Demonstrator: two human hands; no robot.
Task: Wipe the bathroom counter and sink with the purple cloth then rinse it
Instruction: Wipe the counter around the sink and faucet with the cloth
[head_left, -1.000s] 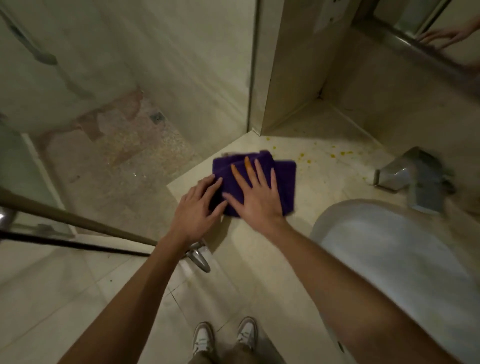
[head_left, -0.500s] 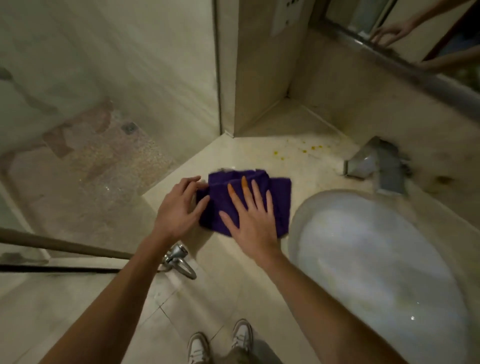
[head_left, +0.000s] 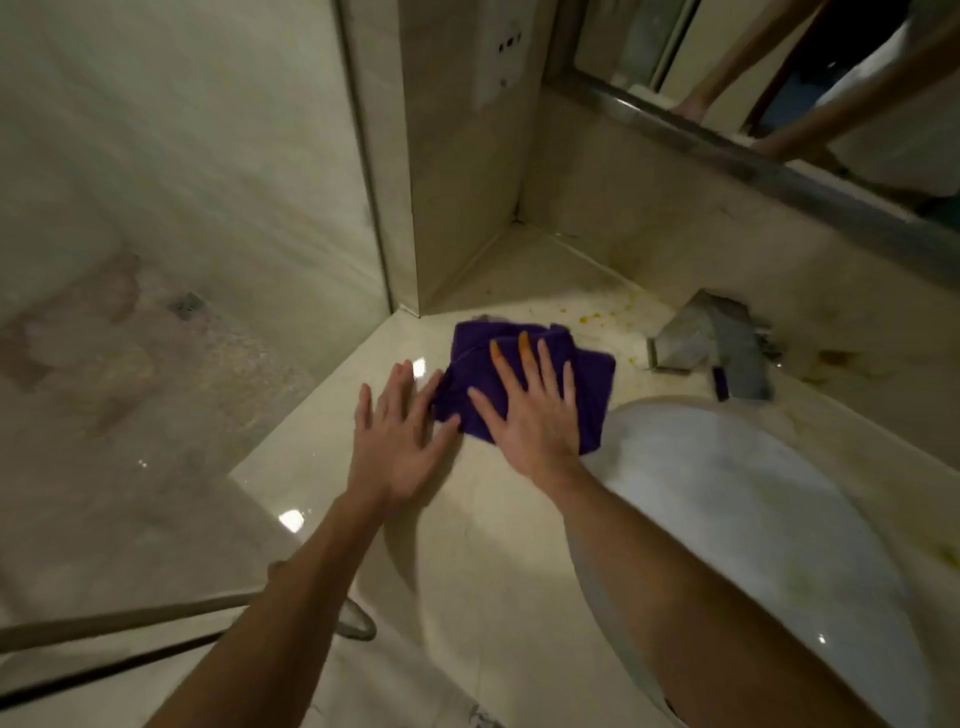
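Note:
The folded purple cloth (head_left: 589, 384) lies on the beige stone counter (head_left: 483, 530), just left of the white oval sink (head_left: 753, 499). My right hand (head_left: 530, 410) presses flat on the cloth with straight, spread fingers; two fingertips look orange. My left hand (head_left: 397, 431) lies flat on the counter beside it, its fingertips touching the cloth's left edge. Yellow-orange specks (head_left: 597, 316) mark the counter just behind the cloth.
A square chrome faucet (head_left: 711, 348) stands behind the sink. A mirror (head_left: 779, 88) with a metal ledge runs along the back wall. A glass shower partition (head_left: 182, 260) borders the counter on the left, and a metal rail (head_left: 130, 618) crosses below its front edge.
My left hand let go of the cloth's left edge and flattened on the counter. The right hand with the cloth has slid toward the back, nearer the specks. The camera has moved closer.

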